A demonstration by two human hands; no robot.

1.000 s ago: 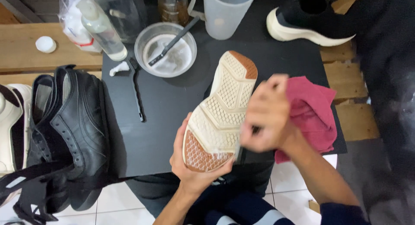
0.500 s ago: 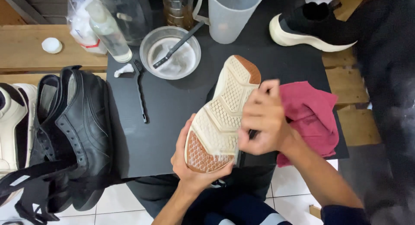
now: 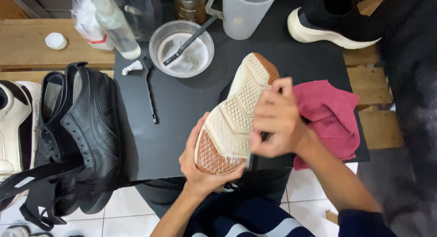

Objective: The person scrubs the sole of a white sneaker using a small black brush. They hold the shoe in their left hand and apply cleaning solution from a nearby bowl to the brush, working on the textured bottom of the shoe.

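Observation:
My left hand (image 3: 200, 162) grips a shoe (image 3: 232, 121) from below at its heel end, holding it upside down so the cream sole with orange-brown toe and heel patches faces up. My right hand (image 3: 275, 118) is closed against the shoe's right edge, its fingers blurred; a dark thin thing shows under the fingers, too hidden to name. A crumpled red cloth (image 3: 330, 116) lies on the black table (image 3: 168, 118) just right of that hand.
A metal bowl (image 3: 182, 48) with white foam and a dark brush handle stands at the back. A black brush (image 3: 148, 86), a clear bottle (image 3: 116, 25), a plastic jug (image 3: 246, 11), a black shoe with white sole (image 3: 330, 23), and black shoes (image 3: 79, 127) on the left.
My right hand has shifted slightly along the shoe's right edge, moving back and forth. The shoe stays upside down in my left hand.

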